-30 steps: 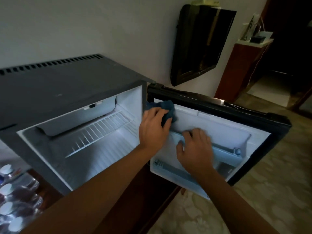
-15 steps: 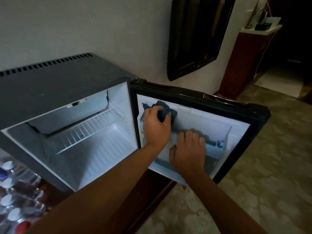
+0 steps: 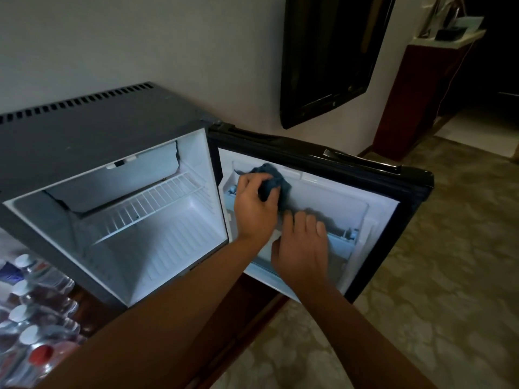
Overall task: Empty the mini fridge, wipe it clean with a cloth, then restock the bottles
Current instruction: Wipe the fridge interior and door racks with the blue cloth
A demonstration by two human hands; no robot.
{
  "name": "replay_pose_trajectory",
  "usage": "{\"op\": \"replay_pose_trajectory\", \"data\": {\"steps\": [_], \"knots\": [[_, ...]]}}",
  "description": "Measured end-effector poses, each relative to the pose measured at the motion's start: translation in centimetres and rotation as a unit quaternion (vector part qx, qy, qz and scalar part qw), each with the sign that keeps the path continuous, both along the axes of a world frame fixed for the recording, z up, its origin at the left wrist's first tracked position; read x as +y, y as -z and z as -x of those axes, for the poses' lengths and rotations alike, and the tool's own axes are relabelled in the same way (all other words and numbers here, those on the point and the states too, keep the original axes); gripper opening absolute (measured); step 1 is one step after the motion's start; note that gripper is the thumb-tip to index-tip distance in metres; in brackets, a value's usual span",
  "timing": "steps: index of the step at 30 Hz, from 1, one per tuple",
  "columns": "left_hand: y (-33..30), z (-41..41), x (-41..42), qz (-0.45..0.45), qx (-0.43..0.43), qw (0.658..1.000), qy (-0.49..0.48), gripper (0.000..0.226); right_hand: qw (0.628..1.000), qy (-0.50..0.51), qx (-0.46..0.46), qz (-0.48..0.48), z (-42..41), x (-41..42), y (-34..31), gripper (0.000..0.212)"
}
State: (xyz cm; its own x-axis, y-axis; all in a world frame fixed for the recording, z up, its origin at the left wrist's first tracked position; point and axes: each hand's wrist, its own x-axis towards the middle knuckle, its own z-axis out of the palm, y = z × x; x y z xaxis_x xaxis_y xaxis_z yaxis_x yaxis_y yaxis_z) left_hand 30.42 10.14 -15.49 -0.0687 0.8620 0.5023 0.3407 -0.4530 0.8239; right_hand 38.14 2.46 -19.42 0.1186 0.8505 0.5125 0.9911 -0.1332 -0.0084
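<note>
the left hand (image 3: 254,209) grips a dark blue cloth (image 3: 273,182) against the inner lining of the open door (image 3: 331,197), near its hinge side. the right hand (image 3: 302,244) rests on the door shelf (image 3: 341,240), fingers seemingly hooked over its rail. the fridge (image 3: 92,141) stands open; bottles (image 3: 36,313) sit far left.
</note>
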Motion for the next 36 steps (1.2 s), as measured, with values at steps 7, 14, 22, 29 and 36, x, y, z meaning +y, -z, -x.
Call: {"op": "replay_pose_trajectory", "data": {"steps": [7,14,22,29,36], "knots": [[-0.3,2.1,2.5,0.034,-0.024,0.997,-0.061,0.027,0.999,-0.005,-0.033,0.007,-0.7,-0.3,0.0,0.05],[-0.3,1.4,2.1,0.065,-0.057,0.992,-0.09,0.029,0.999,-0.013,-0.03,-0.003,-1.0,-0.6,0.3,0.054],[-0.3,-0.9,0.3,0.076,-0.023,0.994,-0.078,0.022,0.999,-0.027,-0.018,0.025,-1.4,-0.6,-0.1,0.061],[0.5,-1.3,-0.9,-0.001,0.086,0.996,-0.028,0.025,0.999,-0.036,-0.009,0.018,-1.6,-0.6,-0.3,0.036],[-0.1,1.4,0.9,-0.162,0.329,0.928,0.068,0.026,0.999,-0.033,-0.016,0.013,-1.9,-0.8,-0.4,0.054]]}}
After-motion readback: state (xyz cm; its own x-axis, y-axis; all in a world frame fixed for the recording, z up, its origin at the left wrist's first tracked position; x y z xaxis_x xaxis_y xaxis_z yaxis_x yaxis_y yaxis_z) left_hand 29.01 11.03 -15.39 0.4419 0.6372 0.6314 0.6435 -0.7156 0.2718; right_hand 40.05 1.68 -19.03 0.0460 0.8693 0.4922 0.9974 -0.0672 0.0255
